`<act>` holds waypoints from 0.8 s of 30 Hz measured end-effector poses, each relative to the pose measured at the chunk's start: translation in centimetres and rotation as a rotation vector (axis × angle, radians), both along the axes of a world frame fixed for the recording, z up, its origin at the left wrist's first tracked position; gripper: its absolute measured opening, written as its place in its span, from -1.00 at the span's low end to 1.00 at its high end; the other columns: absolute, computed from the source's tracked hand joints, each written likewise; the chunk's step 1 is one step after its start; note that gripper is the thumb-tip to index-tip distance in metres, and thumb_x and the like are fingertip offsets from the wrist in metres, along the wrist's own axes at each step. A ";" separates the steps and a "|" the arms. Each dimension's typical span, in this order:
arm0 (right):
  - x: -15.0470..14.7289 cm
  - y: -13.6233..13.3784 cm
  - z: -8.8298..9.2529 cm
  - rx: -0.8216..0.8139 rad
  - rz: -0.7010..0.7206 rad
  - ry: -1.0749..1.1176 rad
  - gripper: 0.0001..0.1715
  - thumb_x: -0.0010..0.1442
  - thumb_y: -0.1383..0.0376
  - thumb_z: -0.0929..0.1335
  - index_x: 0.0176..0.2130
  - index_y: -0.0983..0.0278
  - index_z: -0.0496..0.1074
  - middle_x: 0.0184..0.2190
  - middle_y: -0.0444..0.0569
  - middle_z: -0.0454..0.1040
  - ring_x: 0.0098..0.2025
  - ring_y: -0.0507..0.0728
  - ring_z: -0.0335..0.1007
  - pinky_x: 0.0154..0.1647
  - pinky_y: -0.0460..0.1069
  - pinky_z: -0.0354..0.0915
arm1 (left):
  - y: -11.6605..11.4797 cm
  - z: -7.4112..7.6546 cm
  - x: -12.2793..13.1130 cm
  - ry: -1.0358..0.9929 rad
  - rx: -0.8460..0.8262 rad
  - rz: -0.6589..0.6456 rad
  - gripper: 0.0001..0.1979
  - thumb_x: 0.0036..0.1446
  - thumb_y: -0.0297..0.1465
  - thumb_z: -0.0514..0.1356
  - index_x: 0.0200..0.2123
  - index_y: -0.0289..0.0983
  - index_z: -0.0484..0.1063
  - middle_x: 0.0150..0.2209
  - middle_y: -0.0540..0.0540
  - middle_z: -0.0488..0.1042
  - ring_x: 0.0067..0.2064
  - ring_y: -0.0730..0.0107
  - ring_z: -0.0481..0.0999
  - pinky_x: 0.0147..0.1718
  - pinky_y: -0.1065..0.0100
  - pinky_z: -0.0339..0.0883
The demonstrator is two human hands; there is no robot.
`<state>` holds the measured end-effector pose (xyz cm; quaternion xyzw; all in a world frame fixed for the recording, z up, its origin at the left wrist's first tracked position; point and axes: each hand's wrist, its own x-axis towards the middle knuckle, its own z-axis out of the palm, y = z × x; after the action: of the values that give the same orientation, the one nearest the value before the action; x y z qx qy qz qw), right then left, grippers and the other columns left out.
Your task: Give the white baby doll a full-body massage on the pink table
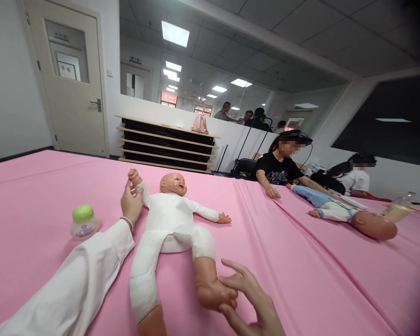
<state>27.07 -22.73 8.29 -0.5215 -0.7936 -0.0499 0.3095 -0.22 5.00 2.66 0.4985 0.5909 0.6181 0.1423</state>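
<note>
A baby doll (pixel 171 219) in a white bodysuit lies on its back on the pink table cover (pixel 38 186), head away from me. My left hand (pixel 130 203), in a white sleeve with a bead bracelet, is closed round the doll's raised arm near its wrist. My right hand (pixel 248 298) holds the doll's bare foot at the near edge, thumb and fingers curled on it. A small baby bottle (pixel 84 222) with a green cap stands to the left of my left arm, apart from it.
At the right, a seated person in a black shirt (pixel 278 168) with a headset handles another doll (pixel 346 214) lying on the same cover; a second person sits behind. A bottle (pixel 398 207) stands far right. Stacked shelves (pixel 166 142) and a door (pixel 72 79) are behind.
</note>
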 end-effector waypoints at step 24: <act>-8.1 9.4 -0.9 -0.184 0.454 -0.138 -0.53 0.25 0.08 0.16 -0.19 0.43 0.36 -0.05 -0.05 0.05 0.25 -0.05 -0.43 0.39 -0.03 -0.27 | -2.4 0.4 3.2 0.654 0.206 -0.325 -0.59 0.10 -0.40 0.01 0.05 -0.10 0.23 0.01 -0.09 0.31 0.04 0.28 0.25 0.05 0.19 0.16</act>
<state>18.97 -13.29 7.44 -0.3511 -0.9108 0.0581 0.2092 3.02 2.63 3.04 0.7683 0.4532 0.4519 -0.0086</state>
